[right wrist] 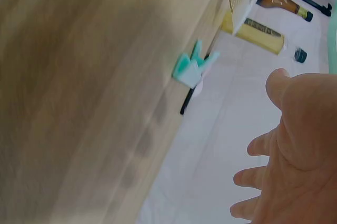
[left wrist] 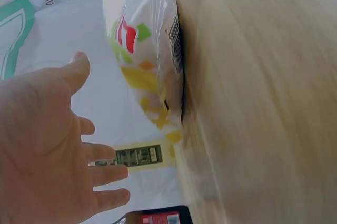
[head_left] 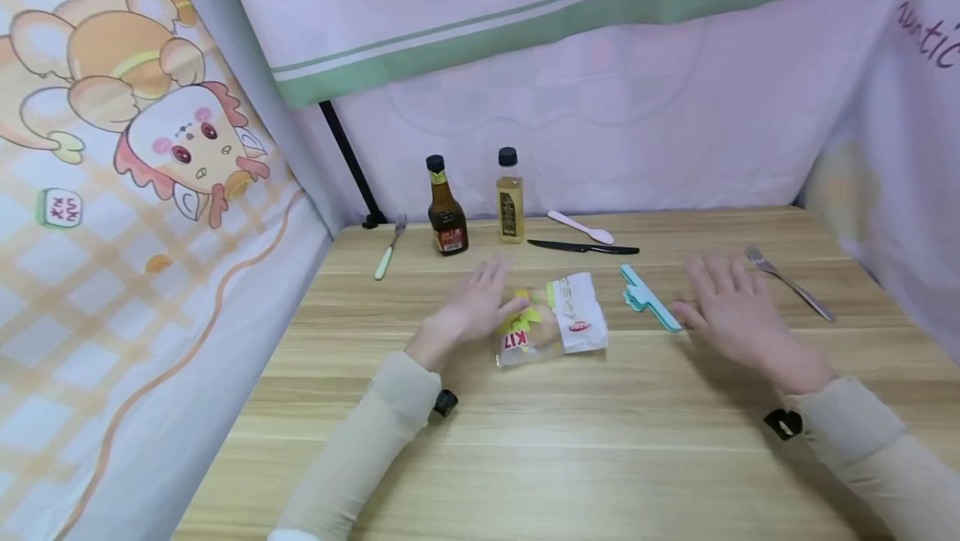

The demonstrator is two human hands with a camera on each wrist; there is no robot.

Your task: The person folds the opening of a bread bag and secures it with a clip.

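In the head view my left hand is stretched out at the left side of a food packet, part clear and part white, lying on the table. The left wrist view shows that palm with its fingers spread, apart from the packet. My right hand hovers over the table between a turquoise bag clip and a metal fork, fingers spread and holding nothing. In the right wrist view the bag clip lies beyond the right hand, on the tabletop.
Behind the packet stand a dark sauce bottle and a bottle of yellowish liquid. A black knife and pink spoon lie beside them. A green-handled fork lies left. Cloth curtains hang around the wooden table.
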